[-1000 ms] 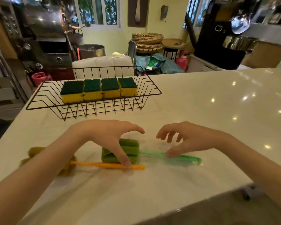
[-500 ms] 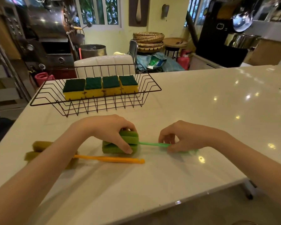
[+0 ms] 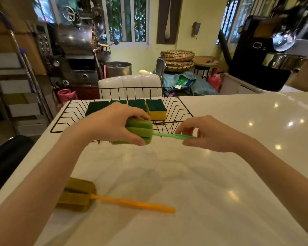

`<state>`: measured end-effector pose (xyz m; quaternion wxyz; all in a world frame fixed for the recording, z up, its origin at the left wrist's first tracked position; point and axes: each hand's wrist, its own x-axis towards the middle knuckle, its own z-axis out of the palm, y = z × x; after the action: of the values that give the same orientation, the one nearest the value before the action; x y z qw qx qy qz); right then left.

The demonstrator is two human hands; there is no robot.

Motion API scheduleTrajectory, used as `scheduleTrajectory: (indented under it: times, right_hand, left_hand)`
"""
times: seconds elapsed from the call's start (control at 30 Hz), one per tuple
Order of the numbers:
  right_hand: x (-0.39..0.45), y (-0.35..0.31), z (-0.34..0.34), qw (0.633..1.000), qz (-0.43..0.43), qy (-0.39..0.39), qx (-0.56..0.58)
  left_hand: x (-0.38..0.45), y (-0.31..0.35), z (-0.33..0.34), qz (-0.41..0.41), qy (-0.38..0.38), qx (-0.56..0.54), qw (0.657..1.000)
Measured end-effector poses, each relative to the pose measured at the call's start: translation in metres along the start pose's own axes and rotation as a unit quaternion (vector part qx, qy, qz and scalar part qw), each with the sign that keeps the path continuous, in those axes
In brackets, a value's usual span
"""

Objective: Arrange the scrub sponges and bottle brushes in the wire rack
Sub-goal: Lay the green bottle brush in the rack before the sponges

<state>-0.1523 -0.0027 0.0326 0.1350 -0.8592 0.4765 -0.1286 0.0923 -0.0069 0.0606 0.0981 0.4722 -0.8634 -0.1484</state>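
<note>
A green bottle brush (image 3: 140,129) is held off the table, just in front of the black wire rack (image 3: 182,110). My left hand (image 3: 112,122) grips its sponge head, and my right hand (image 3: 210,134) pinches its thin green handle. Inside the rack, several yellow scrub sponges with dark green tops (image 3: 156,108) lie in a row, partly hidden behind my left hand. An orange-handled bottle brush (image 3: 114,200) with an olive sponge head lies flat on the white table near my left forearm.
The marble table (image 3: 238,174) stretches right and toward me. Its left edge (image 3: 34,151) drops off beside the rack. Behind the rack stand a white chair back (image 3: 130,84), metal machines and stacked baskets (image 3: 178,59).
Both hands closed on the green brush and lifted it off the table toward the rack. The orange brush stayed on the table. The camera view shifted forward.
</note>
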Motion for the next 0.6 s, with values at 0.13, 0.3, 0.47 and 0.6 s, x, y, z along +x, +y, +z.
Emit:
scheduleTrajectory:
  times: [0.13, 0.3, 0.47, 0.6]
  right_hand:
    - [0.036, 0.0, -0.005, 0.998, -0.022, 0.05, -0.004]
    - [0.082, -0.001, 0.004, 0.993, -0.048, 0.105, 0.008]
    - [0.124, 0.0, 0.021, 0.995, -0.048, 0.085, 0.008]
    - [0.15, -0.005, 0.028, 0.998, -0.047, 0.03, 0.006]
  left_hand:
    - [0.01, -0.023, -0.016, -0.01, 0.027, -0.016, 0.999]
    - [0.019, -0.056, -0.03, -0.042, 0.054, -0.013, 0.998]
    - [0.025, -0.089, -0.03, -0.083, 0.042, 0.007, 0.996]
    - [0.032, -0.111, -0.026, -0.117, 0.031, 0.067, 0.99]
